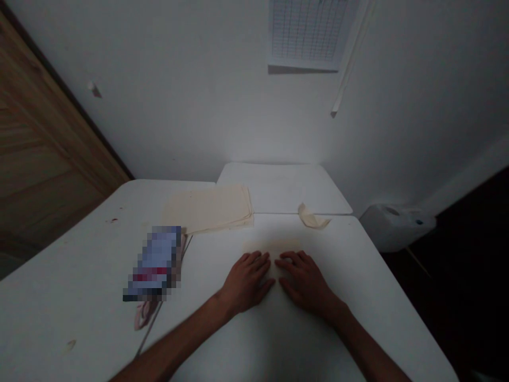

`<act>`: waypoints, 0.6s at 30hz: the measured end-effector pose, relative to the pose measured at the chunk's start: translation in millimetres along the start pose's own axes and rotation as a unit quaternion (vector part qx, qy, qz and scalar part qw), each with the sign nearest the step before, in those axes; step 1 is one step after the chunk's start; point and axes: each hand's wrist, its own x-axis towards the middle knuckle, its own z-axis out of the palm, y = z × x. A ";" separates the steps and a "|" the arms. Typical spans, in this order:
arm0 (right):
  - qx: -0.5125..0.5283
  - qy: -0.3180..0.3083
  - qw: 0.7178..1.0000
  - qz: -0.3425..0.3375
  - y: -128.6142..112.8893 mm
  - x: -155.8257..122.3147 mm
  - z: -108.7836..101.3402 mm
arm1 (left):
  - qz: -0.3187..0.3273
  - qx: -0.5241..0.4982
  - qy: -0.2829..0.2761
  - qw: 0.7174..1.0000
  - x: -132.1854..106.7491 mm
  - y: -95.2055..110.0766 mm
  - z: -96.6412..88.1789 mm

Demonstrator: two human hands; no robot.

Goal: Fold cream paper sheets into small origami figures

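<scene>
My left hand (249,281) lies palm down on the white table, its fingers stretched forward and the thumb apart. Facing it, my right hand (304,281) rests the same way, with a narrow gap between the two. A pale cream strip (274,245) shows faintly just beyond my fingertips; how far it runs under the hands is hidden. Farther left sits a stack of thin cream sheets (209,207), its right edges uneven. A curled scrap of the same cream colour (313,217) lies beyond my right hand.
Left of my hands is a pixelated, phone-like object (155,262) on a pinkish cloth-like item (143,314). Seams divide the white tables (95,254). A wall stands behind, bearing a printed grid sheet (308,32). A white plastic container (397,225) is beyond the right edge.
</scene>
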 end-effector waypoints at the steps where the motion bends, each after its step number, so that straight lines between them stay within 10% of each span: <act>1: -0.001 0.000 1.000 0.000 -0.1 0.0 -0.1 | -0.001 0.001 0.001 1.000 0.1 0.1 -0.1; 18: 0.003 0.002 1.000 -0.003 0.8 -0.1 2.6 | 0.007 0.010 -0.001 1.000 -0.5 1.6 0.4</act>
